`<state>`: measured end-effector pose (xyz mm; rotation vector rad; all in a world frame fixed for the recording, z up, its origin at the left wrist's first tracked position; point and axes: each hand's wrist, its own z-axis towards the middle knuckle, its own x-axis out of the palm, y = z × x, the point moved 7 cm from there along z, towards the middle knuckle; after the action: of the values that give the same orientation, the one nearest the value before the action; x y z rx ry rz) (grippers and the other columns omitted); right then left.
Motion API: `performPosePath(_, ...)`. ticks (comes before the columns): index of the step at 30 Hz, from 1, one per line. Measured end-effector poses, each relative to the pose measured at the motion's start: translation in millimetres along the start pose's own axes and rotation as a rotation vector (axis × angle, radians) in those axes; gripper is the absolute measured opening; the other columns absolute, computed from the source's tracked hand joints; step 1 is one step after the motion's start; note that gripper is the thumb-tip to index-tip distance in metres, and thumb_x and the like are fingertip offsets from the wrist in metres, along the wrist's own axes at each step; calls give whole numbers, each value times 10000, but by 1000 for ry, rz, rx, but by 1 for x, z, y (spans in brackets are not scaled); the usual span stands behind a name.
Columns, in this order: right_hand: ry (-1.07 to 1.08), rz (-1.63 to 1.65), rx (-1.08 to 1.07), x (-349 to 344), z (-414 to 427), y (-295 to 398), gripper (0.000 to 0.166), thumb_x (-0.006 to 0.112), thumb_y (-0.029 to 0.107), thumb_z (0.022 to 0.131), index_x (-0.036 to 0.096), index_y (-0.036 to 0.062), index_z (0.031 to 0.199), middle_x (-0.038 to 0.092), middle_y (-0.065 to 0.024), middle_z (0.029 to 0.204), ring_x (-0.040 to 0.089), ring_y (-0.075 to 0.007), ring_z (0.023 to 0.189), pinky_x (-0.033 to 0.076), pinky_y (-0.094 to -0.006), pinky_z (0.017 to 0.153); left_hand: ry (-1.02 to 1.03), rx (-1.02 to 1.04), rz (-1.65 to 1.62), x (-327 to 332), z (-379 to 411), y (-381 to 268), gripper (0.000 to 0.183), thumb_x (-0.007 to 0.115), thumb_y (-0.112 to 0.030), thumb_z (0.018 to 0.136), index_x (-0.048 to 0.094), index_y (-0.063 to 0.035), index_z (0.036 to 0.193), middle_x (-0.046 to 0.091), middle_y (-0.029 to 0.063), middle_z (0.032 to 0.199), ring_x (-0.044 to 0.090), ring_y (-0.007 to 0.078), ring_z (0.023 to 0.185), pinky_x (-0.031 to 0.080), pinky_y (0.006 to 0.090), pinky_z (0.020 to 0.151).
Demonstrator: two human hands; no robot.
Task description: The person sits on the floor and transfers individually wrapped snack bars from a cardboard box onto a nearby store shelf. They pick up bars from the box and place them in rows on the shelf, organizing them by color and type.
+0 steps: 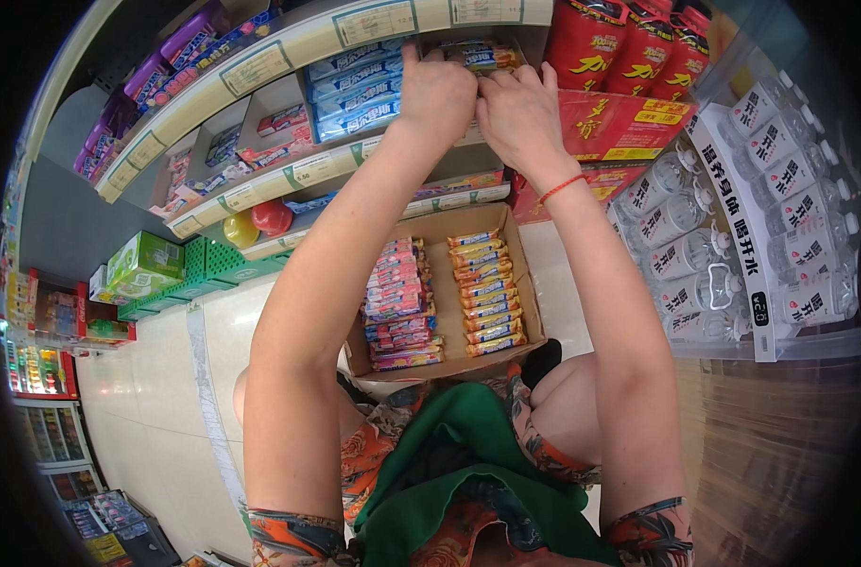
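Both my hands reach into a shelf compartment of orange-wrapped candy rolls (498,57). My left hand (437,85) is curled at its left side, beside blue-wrapped candy rolls (359,88), the thumb pointing away from me. My right hand (519,117) lies close to the left one, its fingers bent over the compartment's front. The fingertips are largely hidden, so whether either hand grips a roll does not show. Below my arms, an open cardboard box (441,262) holds stacked pink and purple candy packs (398,283) and a column of orange and yellow candy rolls (488,294).
Red bottles (586,46) stand on red cartons (615,124) right of the compartment. Clear water bottles (686,262) fill a rack at far right. Shelf edges (310,170) with price tags run across my reach. Green perforated crates (225,262) sit left on the tiled floor (140,397).
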<state>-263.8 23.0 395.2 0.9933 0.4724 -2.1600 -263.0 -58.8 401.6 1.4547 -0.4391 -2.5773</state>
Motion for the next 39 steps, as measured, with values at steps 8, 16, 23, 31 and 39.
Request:
performPosePath(8, 1, -5, 7, -1, 0, 0, 252, 518, 195, 861, 655, 66, 1029, 651, -57, 973, 528, -272, 993, 307, -544, 1007, 35, -40, -29, 3, 0, 2, 129, 613, -134, 719, 698, -96, 808, 650, 32, 1047, 594, 245, 985, 249, 627, 990)
performPosePath(16, -273, 73, -68, -30, 0, 9, 162, 546, 159, 845, 667, 52, 853, 653, -72, 849, 563, -270, 930, 349, -560, 975, -189, -17, -132, -35, -22, 0, 203, 568, -111, 808, 666, -65, 981, 652, 52, 1057, 568, 228, 1031, 294, 573, 963)
performPosePath(23, -334, 202, -134, -68, -15, 30, 101, 618, 135, 825, 657, 52, 864, 645, -77, 835, 569, -262, 861, 416, -394, 827, -323, -45, -257, -73, -63, -2, 240, 572, -123, 848, 660, -48, 1058, 656, 56, 1078, 573, 233, 988, 355, 441, 879)
performPosePath(31, -193, 322, -175, -68, -56, 60, 81, 616, 122, 806, 650, 49, 818, 639, -75, 803, 568, -274, 837, 433, -400, 806, -228, -153, -489, -67, -123, -10, 222, 594, -114, 829, 658, -66, 1036, 658, 84, 1022, 584, 279, 956, 398, 423, 825)
performPosePath(39, 50, 433, -120, -27, -109, 78, 61, 628, 107, 778, 618, 48, 767, 622, -87, 764, 572, -291, 831, 463, -400, 764, -3, -353, -895, -18, -188, -35, 242, 570, -91, 824, 647, -29, 1045, 650, 171, 979, 582, 381, 933, 468, 438, 822)
